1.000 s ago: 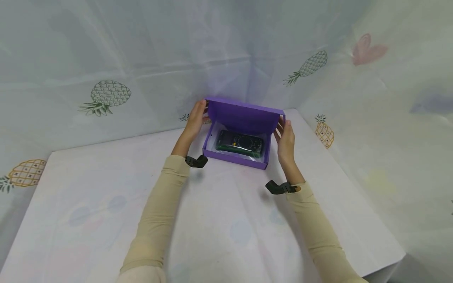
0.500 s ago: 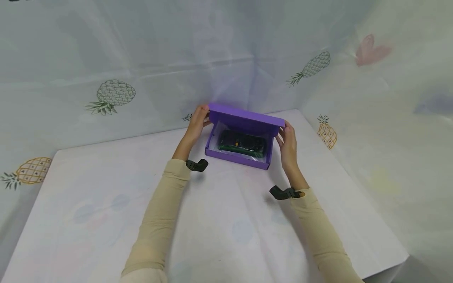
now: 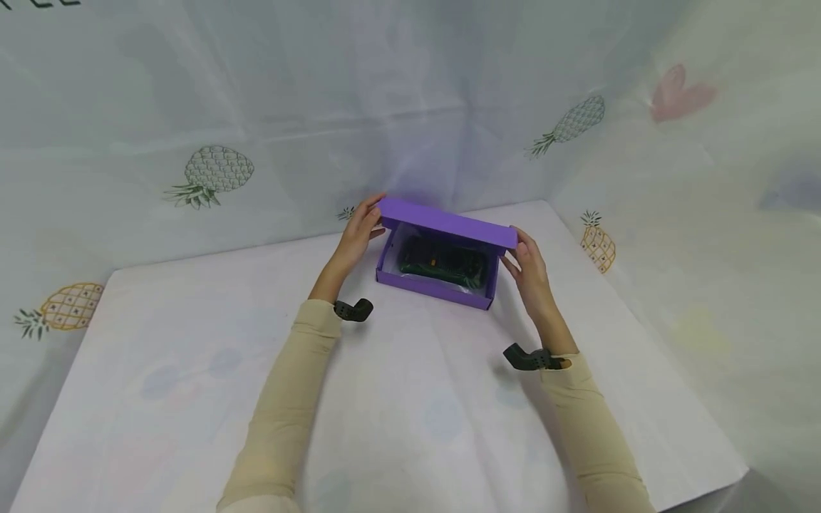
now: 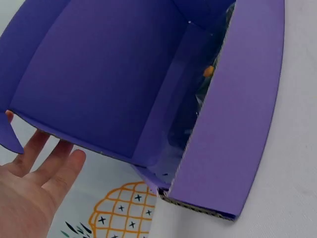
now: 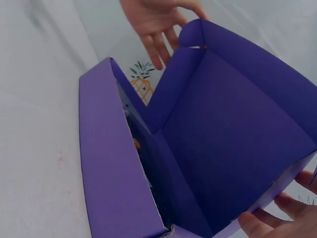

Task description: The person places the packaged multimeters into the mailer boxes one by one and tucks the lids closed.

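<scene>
A purple cardboard box (image 3: 432, 288) stands near the back of the table with its hinged lid (image 3: 449, 221) partly lowered. Inside, shaded by the lid, lies a dark green and black multimeter (image 3: 442, 265) in clear plastic. My left hand (image 3: 355, 239) holds the lid's left front corner, several fingers along its side edge in the left wrist view. At the opposite corner, my right hand (image 3: 530, 274) holds the lid, fingertips on its side edge in the right wrist view. A small tab (image 4: 7, 134) at the lid's front corner sticks out free.
White cloth covers the table (image 3: 398, 399). A pineapple-printed curtain (image 3: 308, 92) hangs right behind the box and along the right side. Each wrist wears a black camera mount, the left one (image 3: 354, 310) and the right one (image 3: 526, 358).
The lid has swung forward and down, from standing nearly upright to hanging over the multimeter. Both hands have come down and forward with it. The box's base has stayed in place.
</scene>
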`<state>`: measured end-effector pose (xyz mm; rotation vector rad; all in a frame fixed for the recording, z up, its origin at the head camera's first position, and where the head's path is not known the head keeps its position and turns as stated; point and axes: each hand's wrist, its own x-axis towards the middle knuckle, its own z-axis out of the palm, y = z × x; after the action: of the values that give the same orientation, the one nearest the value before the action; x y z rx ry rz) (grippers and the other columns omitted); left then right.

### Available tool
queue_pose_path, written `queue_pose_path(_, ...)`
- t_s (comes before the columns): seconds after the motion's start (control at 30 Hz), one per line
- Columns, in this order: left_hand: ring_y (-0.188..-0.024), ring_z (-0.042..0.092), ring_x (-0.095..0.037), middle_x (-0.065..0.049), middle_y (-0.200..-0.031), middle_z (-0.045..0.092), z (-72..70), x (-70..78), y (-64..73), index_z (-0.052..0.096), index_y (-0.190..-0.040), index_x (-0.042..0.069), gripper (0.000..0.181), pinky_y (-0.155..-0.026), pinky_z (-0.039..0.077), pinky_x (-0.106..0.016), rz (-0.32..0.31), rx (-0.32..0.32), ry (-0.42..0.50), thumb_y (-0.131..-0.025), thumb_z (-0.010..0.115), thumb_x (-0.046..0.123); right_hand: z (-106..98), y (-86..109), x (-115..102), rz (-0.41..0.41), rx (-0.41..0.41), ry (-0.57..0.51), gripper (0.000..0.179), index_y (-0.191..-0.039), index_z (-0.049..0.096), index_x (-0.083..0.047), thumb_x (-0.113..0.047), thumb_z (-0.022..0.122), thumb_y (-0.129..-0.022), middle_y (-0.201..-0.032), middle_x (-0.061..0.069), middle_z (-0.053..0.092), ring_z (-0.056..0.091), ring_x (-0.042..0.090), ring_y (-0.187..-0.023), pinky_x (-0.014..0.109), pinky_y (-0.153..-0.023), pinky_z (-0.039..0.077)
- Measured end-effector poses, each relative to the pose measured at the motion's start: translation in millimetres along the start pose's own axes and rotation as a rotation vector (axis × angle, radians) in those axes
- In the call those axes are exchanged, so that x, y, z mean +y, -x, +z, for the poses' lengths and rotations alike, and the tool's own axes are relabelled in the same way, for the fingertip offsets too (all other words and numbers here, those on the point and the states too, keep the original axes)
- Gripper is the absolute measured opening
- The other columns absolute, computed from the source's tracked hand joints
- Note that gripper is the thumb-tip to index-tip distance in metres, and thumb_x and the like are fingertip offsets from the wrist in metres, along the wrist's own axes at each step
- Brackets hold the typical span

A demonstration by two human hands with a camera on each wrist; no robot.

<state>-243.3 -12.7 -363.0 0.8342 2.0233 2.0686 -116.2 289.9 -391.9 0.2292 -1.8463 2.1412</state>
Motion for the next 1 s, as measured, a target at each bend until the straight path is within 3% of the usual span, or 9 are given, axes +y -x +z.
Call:
queue_pose_path(0.1, -0.133, 0.037, -0.042, -0.024, -0.154, 0.025, -0.5, 9.6, 9.7, 0.026, -0.151, -0.001, 0.048, -0.109, 0.033, -0.058, 0.001, -0.026, -0.045, -0.106, 0.032, 0.012, -2, 1.6, -3, 0.039, -0.012, 0.035, 0.061, -0.151, 0.026, 0.000, -0.026, 0.050, -0.102, -0.146, 0.010, 0.035, 0.038, 0.022, -0.134, 0.045, -0.118, 0.022)
queue_pose_path(0.2, -0.137, 0.034, -0.045, -0.023, -0.157, 0.021, -1.3, 14.5, 16.4, 0.024, -0.152, -0.001, 0.049, -0.109, 0.033, -0.060, 0.001, -0.050, -0.073, -0.106, 0.033, 0.013, -3, 3.1, -5, 0.070, -0.026, 0.076, 0.055, -0.152, 0.026, -0.001, -0.014, 0.047, -0.102, -0.149, 0.013, 0.032, 0.038, 0.021, -0.135, 0.034, -0.115, 0.030)
queue_pose_path(0.4, -0.135, 0.037, -0.044, -0.022, -0.154, 0.023, -7.7, 8.3, 25.8, 0.024, -0.152, 0.001, 0.053, -0.109, 0.035, -0.055, -0.046, -0.094, -0.137, -0.104, 0.042, 0.011, -8, 8.4, -1, 0.112, -0.032, 0.182, 0.059, -0.151, 0.029, -0.003, -0.010, 0.055, -0.099, -0.155, 0.014, 0.029, 0.034, 0.026, -0.140, 0.017, -0.103, 0.040)
queue_pose_path(0.63, -0.137, 0.034, -0.042, -0.020, -0.151, 0.026, -11.4, 0.4, 37.5, 0.034, -0.149, 0.001, 0.053, -0.112, 0.033, -0.050, -0.123, -0.129, -0.215, -0.101, 0.052, 0.013, -12, 20.3, 9, 0.135, -0.036, 0.183, 0.060, -0.149, 0.032, 0.001, -0.002, 0.059, -0.096, -0.157, 0.016, 0.026, 0.034, 0.033, -0.139, 0.014, -0.095, 0.046)
queue_pose_path(0.83, -0.135, 0.037, -0.039, -0.019, -0.150, 0.032, -11.2, -3.3, 42.2, 0.037, -0.147, 0.000, 0.052, -0.113, 0.034, -0.046, -0.138, -0.124, -0.216, -0.100, 0.056, 0.013, -11, 23.3, 12, 0.153, -0.036, 0.243, 0.059, -0.149, 0.033, 0.000, -0.002, 0.059, -0.096, -0.157, 0.017, 0.026, 0.030, 0.037, -0.142, 0.011, -0.096, 0.042)
queue_pose_path(1.0, -0.134, 0.041, -0.037, -0.019, -0.149, 0.037, -11.3, -6.3, 46.5, 0.042, -0.143, 0.000, 0.050, -0.112, 0.035, -0.044, -0.129, -0.085, -0.230, -0.098, 0.059, 0.012, -11, 25.1, 16, 0.129, -0.040, 0.271, 0.060, -0.148, 0.033, 0.002, -0.001, 0.060, -0.095, -0.154, 0.020, 0.030, 0.031, 0.039, -0.140, 0.011, -0.100, 0.039)
